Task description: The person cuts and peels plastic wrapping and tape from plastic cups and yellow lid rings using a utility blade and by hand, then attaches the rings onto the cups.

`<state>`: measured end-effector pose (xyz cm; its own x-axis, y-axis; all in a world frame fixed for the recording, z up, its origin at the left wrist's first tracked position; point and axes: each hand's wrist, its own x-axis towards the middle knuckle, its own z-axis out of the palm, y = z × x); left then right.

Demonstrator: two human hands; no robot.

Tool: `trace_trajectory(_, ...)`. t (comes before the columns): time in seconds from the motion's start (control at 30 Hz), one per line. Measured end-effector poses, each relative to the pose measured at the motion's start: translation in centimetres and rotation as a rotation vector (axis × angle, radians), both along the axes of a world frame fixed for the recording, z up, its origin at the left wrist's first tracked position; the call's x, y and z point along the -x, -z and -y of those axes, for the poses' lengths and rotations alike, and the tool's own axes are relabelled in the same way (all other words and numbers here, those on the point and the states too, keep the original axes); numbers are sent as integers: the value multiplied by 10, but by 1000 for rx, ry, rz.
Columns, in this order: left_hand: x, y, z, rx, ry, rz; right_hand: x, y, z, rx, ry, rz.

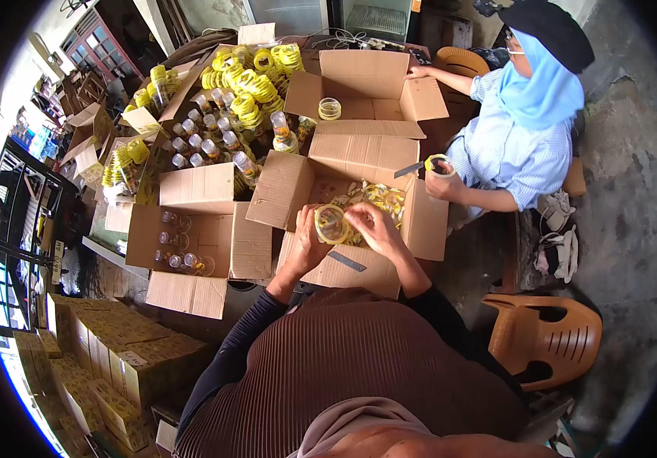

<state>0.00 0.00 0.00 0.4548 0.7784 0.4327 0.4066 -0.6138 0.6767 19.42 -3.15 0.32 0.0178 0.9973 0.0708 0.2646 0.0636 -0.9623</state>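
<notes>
My left hand (310,241) is wrapped round a clear round jar (331,233) with a yellow band at its rim, its mouth tilted towards me. At the jar's right side, the fingers of my right hand (378,230) are pinched together by the rim; what they pinch is too small to make out. Both hands are above the near side of an open cardboard box (282,187) that has yellow and whitish scraps (378,197) inside. On the box's near flap lies a flat grey blade (347,261).
A co-worker (523,145) at the right holds a yellow-rimmed jar (440,165) and a blade (408,170). Another open box (366,76) stands behind. Left are a box with several clear jars (179,238), many jars (206,145) and heaped yellow rings (256,84). A chair (546,340) stands right.
</notes>
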Motion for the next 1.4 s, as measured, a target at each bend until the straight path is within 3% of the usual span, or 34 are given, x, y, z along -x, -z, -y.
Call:
trace_trajectory(0.07,-1,2,0,-25,1,23,9,-32,11,-4,-20,114)
trace_trajectory(0.2,-9,-10,3,-60,-22,-174,6,-19,13,-69,54,276)
trace_trajectory(0.3,-7,-17,11,126,40,-121,9,-11,15,-141,51,271)
trace_trajectory(0.47,-7,-12,16,133,16,-193,15,-4,20,-186,67,455)
trace_trajectory(0.67,-6,-9,20,-62,20,-313,17,12,25,-283,62,534)
trace_trajectory(0.73,-6,-14,21,-124,49,-361,16,14,26,-142,-33,593)
trace_trajectory(0.87,-5,-7,21,-156,68,-360,15,19,28,-113,-56,581)
trace_trajectory(0.97,-8,-1,22,-188,63,-326,14,40,25,-162,-30,564)
trace_trajectory(1.07,-8,7,23,-320,27,-407,13,52,23,-353,-79,725)
trace_trajectory(1.13,-9,9,24,-400,0,-416,14,52,20,-87,63,205)
trace_trajectory(1.17,-9,11,25,-398,1,-416,11,71,15,-85,63,204)
trace_trajectory(1.23,-9,16,25,-437,-60,-260,-6,123,0,254,264,-35)
trace_trajectory(1.3,-7,23,21,-353,-59,-213,-28,110,0,316,217,15)
trace_trajectory(1.37,-5,26,19,-153,-95,10,-30,87,7,368,82,-287)
trace_trajectory(1.4,-5,18,18,-141,-98,38,-28,93,8,339,93,-284)
